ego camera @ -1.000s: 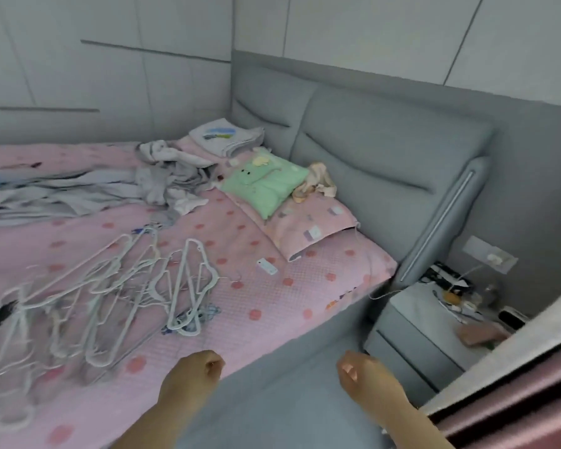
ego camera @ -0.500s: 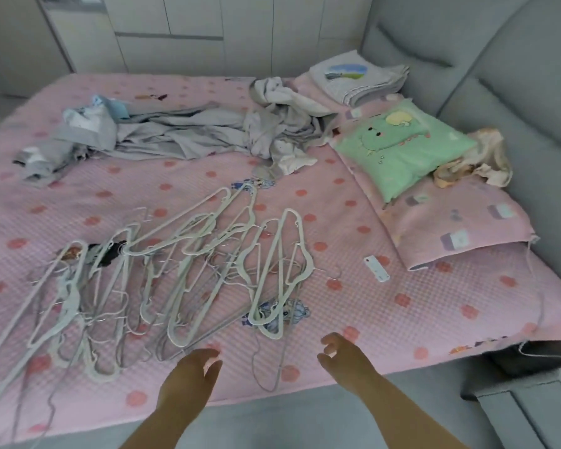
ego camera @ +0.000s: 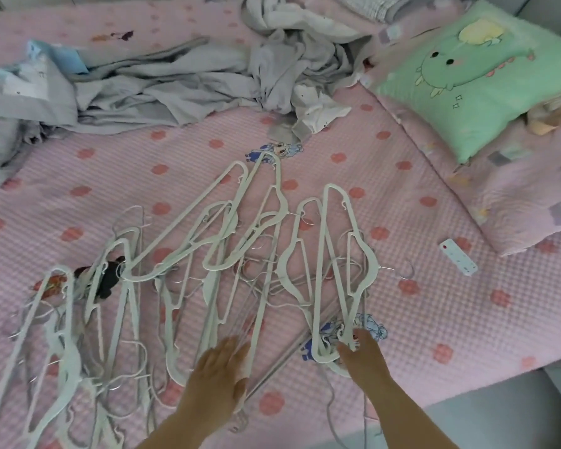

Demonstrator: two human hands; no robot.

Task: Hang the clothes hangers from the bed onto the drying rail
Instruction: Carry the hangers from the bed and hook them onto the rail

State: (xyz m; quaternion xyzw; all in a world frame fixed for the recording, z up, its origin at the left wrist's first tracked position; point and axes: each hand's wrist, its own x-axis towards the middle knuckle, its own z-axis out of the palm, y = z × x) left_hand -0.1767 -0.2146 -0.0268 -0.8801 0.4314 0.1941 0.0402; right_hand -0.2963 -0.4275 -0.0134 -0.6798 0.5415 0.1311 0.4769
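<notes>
A heap of white clothes hangers (ego camera: 227, 251) lies spread on the pink spotted bed (ego camera: 434, 319), fanning from 8 o'clock up to 12 o'clock of the two hands. The left hand (ego camera: 217, 367) lies flat on the near ends of the middle hangers, fingers straight and together, its grip apart and closed round nothing. The right hand (ego camera: 365, 353) sits at 3 o'clock of the left, well apart from it. Its fingertips touch the rounded lower end of one hanger (ego camera: 326, 359) at the heap's right edge, and that hanger runs away from the hand toward 12 o'clock. I cannot tell whether this grip has closed on it. Crumpled grey clothes (ego camera: 175, 85) lie at 11 o'clock, a green pillow (ego camera: 473, 69) at 1 o'clock, and a small white remote (ego camera: 458, 257) at 2 o'clock of the right hand.
</notes>
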